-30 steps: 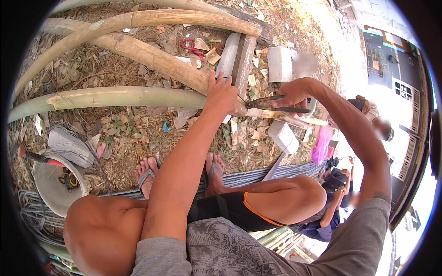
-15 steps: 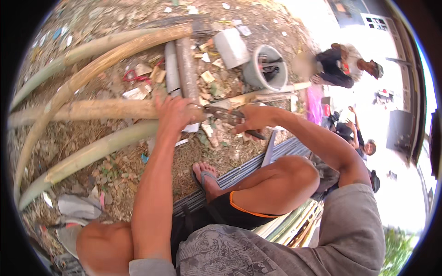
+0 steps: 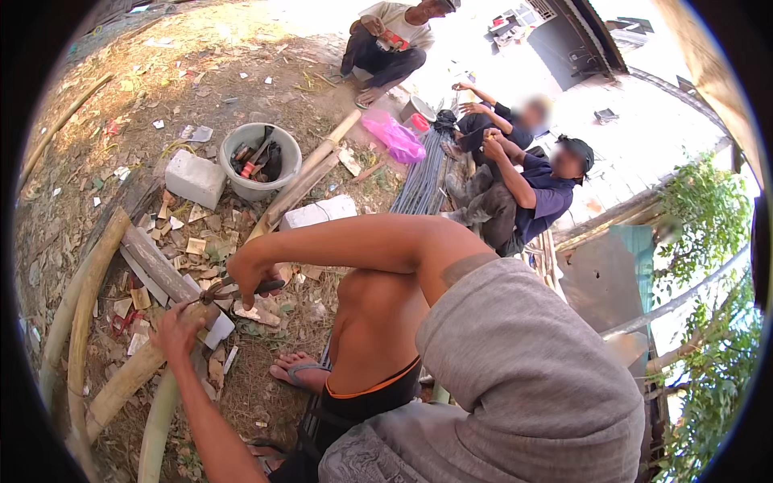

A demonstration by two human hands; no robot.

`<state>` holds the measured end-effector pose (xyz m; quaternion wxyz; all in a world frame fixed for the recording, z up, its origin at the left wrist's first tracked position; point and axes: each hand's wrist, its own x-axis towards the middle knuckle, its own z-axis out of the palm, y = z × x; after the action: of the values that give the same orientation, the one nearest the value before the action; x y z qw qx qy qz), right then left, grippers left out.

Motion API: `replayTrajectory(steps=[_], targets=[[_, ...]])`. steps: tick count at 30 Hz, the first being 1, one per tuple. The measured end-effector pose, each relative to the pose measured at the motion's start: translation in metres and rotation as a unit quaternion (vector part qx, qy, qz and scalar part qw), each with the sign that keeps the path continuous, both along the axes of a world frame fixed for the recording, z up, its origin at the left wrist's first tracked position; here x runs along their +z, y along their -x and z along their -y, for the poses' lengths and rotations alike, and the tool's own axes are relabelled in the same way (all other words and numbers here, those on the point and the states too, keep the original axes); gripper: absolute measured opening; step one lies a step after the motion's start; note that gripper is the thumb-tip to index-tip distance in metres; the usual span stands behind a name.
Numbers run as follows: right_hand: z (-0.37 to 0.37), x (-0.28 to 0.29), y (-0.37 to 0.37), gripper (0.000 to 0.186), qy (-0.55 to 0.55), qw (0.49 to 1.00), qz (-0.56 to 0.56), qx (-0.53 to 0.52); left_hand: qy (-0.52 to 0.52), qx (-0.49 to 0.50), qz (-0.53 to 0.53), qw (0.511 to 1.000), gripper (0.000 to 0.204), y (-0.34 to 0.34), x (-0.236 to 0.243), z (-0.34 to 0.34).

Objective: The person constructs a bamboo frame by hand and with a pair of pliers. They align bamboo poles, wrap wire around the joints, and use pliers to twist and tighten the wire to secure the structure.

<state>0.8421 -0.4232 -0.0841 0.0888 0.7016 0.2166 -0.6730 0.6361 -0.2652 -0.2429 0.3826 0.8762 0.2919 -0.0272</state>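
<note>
My left hand (image 3: 179,328) is closed around the near end of a pale peeled wooden pole (image 3: 127,385), which slants away to the lower left. My right hand (image 3: 253,272) grips dark-handled pincers (image 3: 217,291). Their jaws sit at the pole's end, close beside my left fingers; what they bite on is too small to make out. Under the pole's end lies a weathered timber (image 3: 161,266). A greenish pole (image 3: 159,423) runs alongside the held one, and a curved pole (image 3: 90,314) lies further left.
A grey bucket (image 3: 256,191) with tools stands beside a pale block (image 3: 196,179). Another pale block (image 3: 320,211) lies near long timbers (image 3: 302,181). Beyond are a pink plastic bag (image 3: 393,137) and metal rods (image 3: 420,187). One person squats far off; two others sit at the right.
The view has swung to the right, so the poles now appear lower left and more of the people shows. My left hand still holds the pole, my right the pincers at its end.
</note>
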Motion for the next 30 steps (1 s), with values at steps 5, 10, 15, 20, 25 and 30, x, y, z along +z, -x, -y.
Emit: replayTrajectory(steps=[5, 10, 15, 20, 25, 30], targets=[[0.005, -0.01, -0.006, 0.046, 0.017, 0.999, 0.018, 0.035, 0.005, 0.005, -0.011, 1.0, 0.066, -0.007, 0.011, 0.012], [-0.002, -0.006, 0.004, 0.046, 0.014, 0.997, 0.043, 0.067, 0.043, -0.009, 0.024, 0.999, 0.067, 0.003, -0.023, -0.005], [0.001, -0.002, -0.004, 0.045, 0.023, 0.995, 0.046, 0.085, 0.064, -0.007, 0.034, 0.997, 0.068, -0.002, -0.021, 0.002], [0.002, -0.004, -0.007, 0.043, 0.012, 0.992, 0.054, 0.111, 0.06, -0.005, 0.053, 0.997, 0.068, -0.004, -0.026, 0.003], [-0.015, -0.004, -0.004, 0.039, 0.034, 0.992, 0.055, 0.108, 0.062, -0.003, 0.037, 0.997, 0.069, -0.001, -0.028, -0.013], [-0.001, -0.015, -0.009, 0.033, 0.055, 0.995, 0.055, 0.07, 0.024, -0.003, 0.002, 1.0, 0.068, -0.002, 0.004, 0.016]])
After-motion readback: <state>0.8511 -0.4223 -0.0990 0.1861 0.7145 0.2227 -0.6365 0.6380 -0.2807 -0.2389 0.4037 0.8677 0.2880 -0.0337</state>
